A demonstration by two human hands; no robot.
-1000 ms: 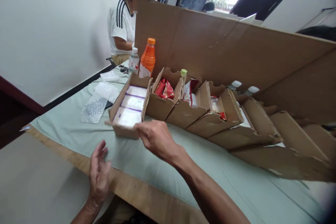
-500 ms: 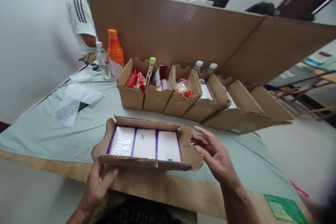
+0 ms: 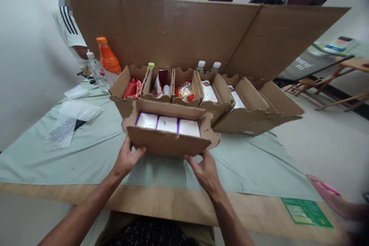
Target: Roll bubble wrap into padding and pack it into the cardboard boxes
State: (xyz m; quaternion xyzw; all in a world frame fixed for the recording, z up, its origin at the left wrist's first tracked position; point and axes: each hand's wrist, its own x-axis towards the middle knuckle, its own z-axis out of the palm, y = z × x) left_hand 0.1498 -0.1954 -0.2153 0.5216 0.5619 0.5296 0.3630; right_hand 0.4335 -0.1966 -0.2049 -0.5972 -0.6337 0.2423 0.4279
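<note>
An open cardboard box (image 3: 167, 142) is held up in front of me, tilted so that its front wall faces me. Three white packs with purple edges (image 3: 168, 124) lie side by side inside it; they look like tissue packs. My left hand (image 3: 128, 157) grips the box's lower left corner, thumb on the front wall. At the lower right corner, my right hand (image 3: 204, 169) holds it the same way, its other fingers hidden beneath. Just behind stands a row of cardboard bins (image 3: 187, 102) with red packets (image 3: 133, 88), a wrapped snack (image 3: 185, 91) and white boxes (image 3: 208, 93).
A tall cardboard panel (image 3: 184, 34) stands behind the bins. On the left are an orange bottle (image 3: 108, 59), a clear bottle (image 3: 98, 72) and bubble wrap (image 3: 62, 134). A green card (image 3: 307, 212) lies at the front right edge. A person's striped sleeve (image 3: 69, 23) shows behind, left.
The box has moved away from me toward the bins and tipped, showing more of its front wall. My right hand has gone from beside its right end to gripping its lower right corner.
</note>
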